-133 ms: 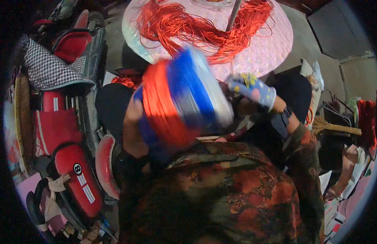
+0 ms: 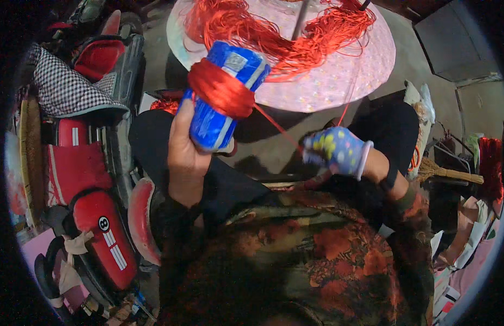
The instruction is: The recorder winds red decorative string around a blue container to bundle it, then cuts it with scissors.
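My bare left hand (image 2: 185, 138) grips a blue plastic-wrapped pack (image 2: 213, 124) by its lower end and holds it tilted. Around the pack's middle sits a thick band of red cord (image 2: 221, 89). From that band a single red strand runs down to my right hand (image 2: 336, 151), which wears a grey-blue glove with yellow and pink dots. Its fingers are closed on the strand. Past the glove the cord rises to the round pink table (image 2: 328, 92), where a large loose skein of red cord (image 2: 268, 51) lies around a thin upright rod (image 2: 300, 20).
To the left stand a red-and-black scooter-like vehicle (image 2: 104, 239) and a black-and-white checked cloth (image 2: 72, 87). At the right lie a straw broom (image 2: 450, 173), a red shiny bundle (image 2: 490, 168) and paper scraps (image 2: 464, 233). My dark-trousered knees flank the work.
The blurred pack has slowed into clear view, turned more upright, and its cord band shows plainly. My right hand has dropped lower, and the table's cord has shifted round to the right.
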Demonstrator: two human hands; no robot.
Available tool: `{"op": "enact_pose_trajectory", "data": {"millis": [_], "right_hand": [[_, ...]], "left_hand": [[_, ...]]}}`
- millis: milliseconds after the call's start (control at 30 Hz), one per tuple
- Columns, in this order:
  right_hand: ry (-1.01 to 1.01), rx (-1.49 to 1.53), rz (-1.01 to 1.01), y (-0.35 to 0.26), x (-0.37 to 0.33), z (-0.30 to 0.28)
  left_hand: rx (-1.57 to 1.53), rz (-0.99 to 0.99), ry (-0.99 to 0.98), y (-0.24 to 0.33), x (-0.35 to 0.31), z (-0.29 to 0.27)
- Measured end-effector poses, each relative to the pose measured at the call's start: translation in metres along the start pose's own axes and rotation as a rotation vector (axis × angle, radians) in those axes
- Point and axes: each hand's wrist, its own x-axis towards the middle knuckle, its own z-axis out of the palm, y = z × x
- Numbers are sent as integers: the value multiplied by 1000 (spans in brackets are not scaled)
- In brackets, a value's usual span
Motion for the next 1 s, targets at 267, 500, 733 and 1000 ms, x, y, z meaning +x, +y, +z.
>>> {"op": "enact_pose_trajectory", "data": {"millis": [267,500,733,1000], "right_hand": [[382,221,-200,-43,33,-72],[248,475,-8,19,28,-15],[63,-72,-178,-37,9,-22],[193,576,-87,5,49,-37]], "left_hand": [[844,-248,-404,1,-17,13],[226,-211,-363,18,-37,21],[825,19,-174,-10,-12,5],[613,-560,-566,10,-38,27]]}}
